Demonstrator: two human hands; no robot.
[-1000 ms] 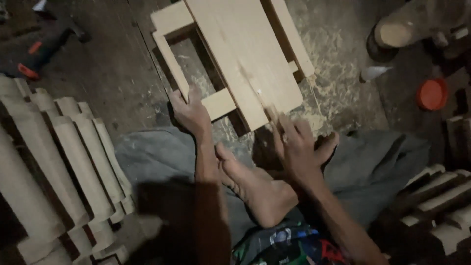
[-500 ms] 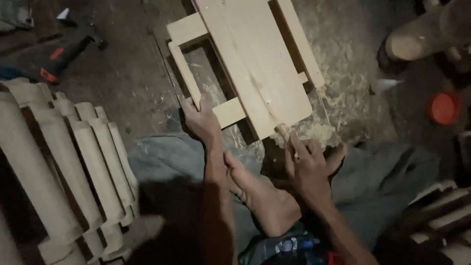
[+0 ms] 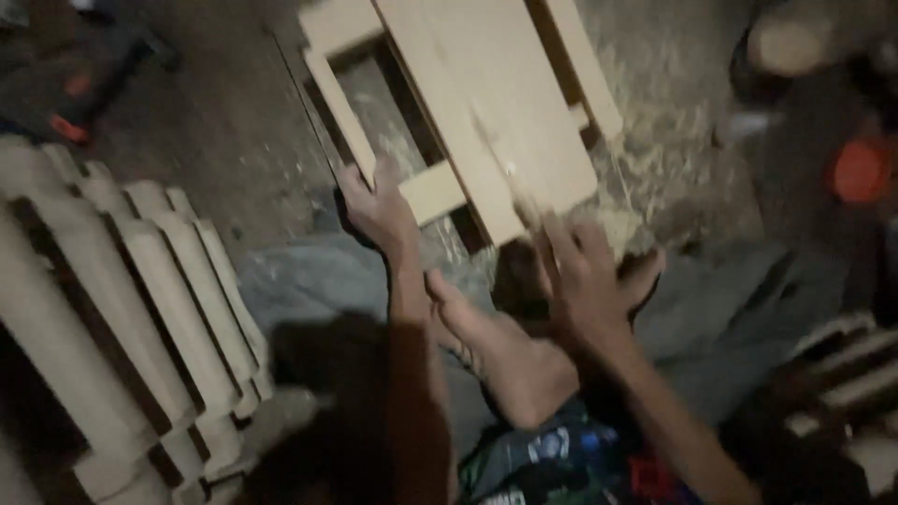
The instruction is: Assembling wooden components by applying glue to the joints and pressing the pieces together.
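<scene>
Left hand (image 3: pixel 379 208) flat, fingers spread, pressing near corner of pale wooden frame (image 3: pixel 468 103) lying on dusty floor straight ahead. Right hand (image 3: pixel 587 281) blurred, fingers loosely spread beside frame's near edge, thin pale stick-like tool (image 3: pixel 510 178) at fingertips; cannot tell if gripped. Sawdust pile (image 3: pixel 617 229) just beside right hand. Bare foot (image 3: pixel 496 346) between forearms. Row of turned wooden balusters (image 3: pixel 122 299) stacked at left. Orange round lid (image 3: pixel 859 170) far right.
</scene>
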